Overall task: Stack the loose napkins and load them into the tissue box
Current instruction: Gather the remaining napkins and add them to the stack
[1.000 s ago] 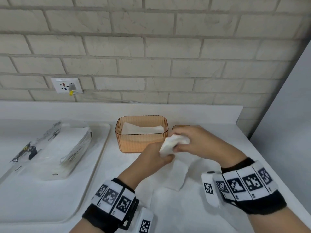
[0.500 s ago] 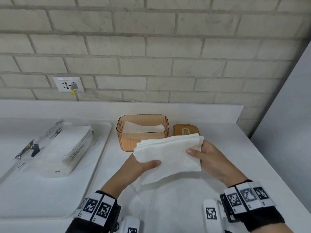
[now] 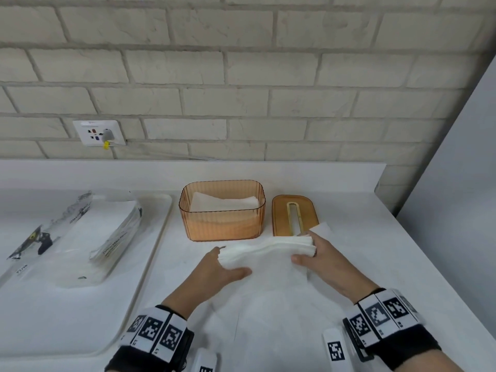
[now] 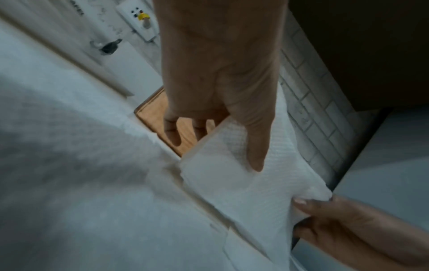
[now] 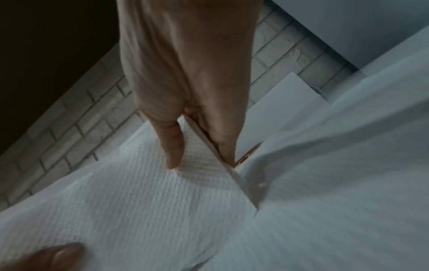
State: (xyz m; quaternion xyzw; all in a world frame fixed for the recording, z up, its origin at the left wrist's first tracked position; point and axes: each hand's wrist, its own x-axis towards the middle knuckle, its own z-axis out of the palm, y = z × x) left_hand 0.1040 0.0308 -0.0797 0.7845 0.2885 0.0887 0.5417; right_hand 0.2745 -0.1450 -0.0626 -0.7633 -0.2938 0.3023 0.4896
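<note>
A white stack of napkins (image 3: 268,255) is held flat just above the counter, in front of the orange tissue box (image 3: 222,229). My left hand (image 3: 222,267) grips the stack's left end, thumb on top (image 4: 255,146). My right hand (image 3: 314,253) pinches its right end, thumb on top and fingers beneath (image 5: 174,146). The box is open and holds white napkins (image 3: 228,204). Its orange lid (image 3: 294,213) with a slot lies flat to the right of the box. More loose napkins (image 3: 276,318) lie spread on the counter under my hands.
A white tray (image 3: 53,318) on the left carries a clear plastic pack of napkins (image 3: 80,237). A brick wall with a socket (image 3: 99,132) stands behind. A grey panel (image 3: 461,197) borders the counter on the right.
The bunched napkins were spread out into a flat stack between both hands, then lowered and levelled near the counter in front of the box. The lid came into view.
</note>
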